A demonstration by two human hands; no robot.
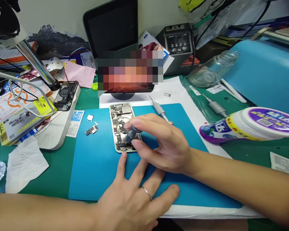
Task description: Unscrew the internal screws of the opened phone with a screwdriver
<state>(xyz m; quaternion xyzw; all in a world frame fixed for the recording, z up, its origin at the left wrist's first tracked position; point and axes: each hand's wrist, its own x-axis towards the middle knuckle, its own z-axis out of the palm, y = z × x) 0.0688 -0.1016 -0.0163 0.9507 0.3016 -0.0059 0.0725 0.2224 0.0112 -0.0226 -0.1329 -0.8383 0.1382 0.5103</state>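
An opened phone (115, 126), its inner parts bare, lies on a blue mat (91, 173). My right hand (163, 144) is closed round a small grey screwdriver (133, 133), held nearly upright over the phone's lower part; its tip is hard to make out. With fingers spread, my left hand (135, 195) rests flat on the mat, one fingertip at the phone's bottom edge. Left of the phone lie a black bracket-like part (91, 129) and a small silver part (90, 117). A second screwdriver (160, 109) lies just beyond my right hand.
A dark-screened device (110, 25) stands at the back, behind a partly blurred screen (144, 88). On the right are a white-and-purple tub (252, 125), another screwdriver (216, 107) and a glass jar (213, 69). Left are battery boxes (26, 120) and a crumpled tissue (25, 163).
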